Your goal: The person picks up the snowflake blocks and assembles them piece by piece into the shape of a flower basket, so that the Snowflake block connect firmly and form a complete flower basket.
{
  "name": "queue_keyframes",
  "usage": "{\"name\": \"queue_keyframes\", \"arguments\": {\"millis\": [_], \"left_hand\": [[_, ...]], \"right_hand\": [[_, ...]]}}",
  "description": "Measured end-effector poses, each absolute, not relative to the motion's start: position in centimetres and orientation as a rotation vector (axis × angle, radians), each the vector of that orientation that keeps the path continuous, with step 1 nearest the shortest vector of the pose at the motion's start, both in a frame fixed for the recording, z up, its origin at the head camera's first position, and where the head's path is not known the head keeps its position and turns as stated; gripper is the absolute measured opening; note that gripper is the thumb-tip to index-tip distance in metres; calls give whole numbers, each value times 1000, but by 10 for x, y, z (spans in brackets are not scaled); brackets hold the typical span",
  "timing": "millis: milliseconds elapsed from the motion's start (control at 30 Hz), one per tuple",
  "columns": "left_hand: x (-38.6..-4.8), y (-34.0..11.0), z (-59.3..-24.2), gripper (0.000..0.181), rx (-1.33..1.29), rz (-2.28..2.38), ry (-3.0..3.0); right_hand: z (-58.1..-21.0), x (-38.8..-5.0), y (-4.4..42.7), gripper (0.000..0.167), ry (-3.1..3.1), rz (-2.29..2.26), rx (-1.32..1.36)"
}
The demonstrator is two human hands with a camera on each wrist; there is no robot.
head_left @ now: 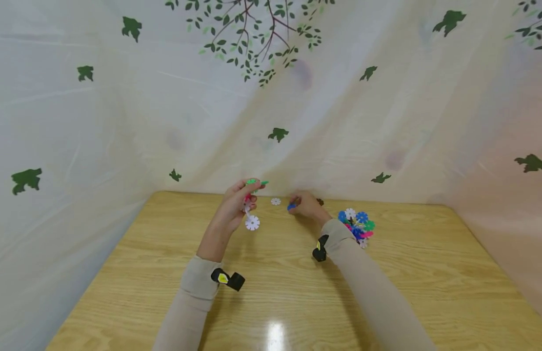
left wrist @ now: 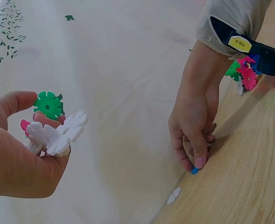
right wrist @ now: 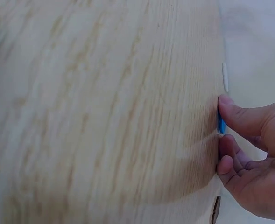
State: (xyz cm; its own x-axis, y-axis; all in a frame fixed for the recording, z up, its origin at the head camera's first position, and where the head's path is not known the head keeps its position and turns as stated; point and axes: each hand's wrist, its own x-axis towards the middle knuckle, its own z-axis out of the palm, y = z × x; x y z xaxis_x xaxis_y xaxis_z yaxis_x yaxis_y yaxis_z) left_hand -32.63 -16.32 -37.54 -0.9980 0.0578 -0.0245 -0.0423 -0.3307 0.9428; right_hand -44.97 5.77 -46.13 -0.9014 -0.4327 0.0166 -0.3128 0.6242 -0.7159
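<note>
My left hand (head_left: 227, 210) is raised over the table's back part and holds a joined cluster of plastic snowflake discs. A green disc (left wrist: 48, 105) sits near the thumb, a bit of pink disc (left wrist: 25, 125) shows by the palm, and white discs (left wrist: 73, 126) stick outward. Fingers hide part of the cluster. At the table's far edge, my right hand (head_left: 309, 206) pinches a blue snowflake disc (right wrist: 221, 122) between thumb and fingertips, low at the tabletop. A white snowflake disc (head_left: 275, 201) lies to its left; a dark brown disc (head_left: 320, 202) lies just behind the hand.
A pile of mixed blue, white, green and pink snowflake discs (head_left: 362, 217) lies right of the right forearm, partly behind its sleeve. Along the back of the wooden table (head_left: 271, 282) hangs a pale curtain (head_left: 209, 122) printed with leaves.
</note>
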Motion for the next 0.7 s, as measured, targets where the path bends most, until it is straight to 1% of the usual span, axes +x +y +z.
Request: {"name": "queue_keyframes", "arguments": {"millis": [267,500,700], "left_hand": [[-326,-161,-375,8,58,2476,1786],[-327,-160,-376,10,108,2458,1785],[-330,-157,-379,11,118,2438,1787]], "right_hand": [[-457,-446,59,28,2657,-1132,-601],[-460,-446,64,31,2530,-1287,-612],[-459,-442,73,36,2333,-1454,-571]]}}
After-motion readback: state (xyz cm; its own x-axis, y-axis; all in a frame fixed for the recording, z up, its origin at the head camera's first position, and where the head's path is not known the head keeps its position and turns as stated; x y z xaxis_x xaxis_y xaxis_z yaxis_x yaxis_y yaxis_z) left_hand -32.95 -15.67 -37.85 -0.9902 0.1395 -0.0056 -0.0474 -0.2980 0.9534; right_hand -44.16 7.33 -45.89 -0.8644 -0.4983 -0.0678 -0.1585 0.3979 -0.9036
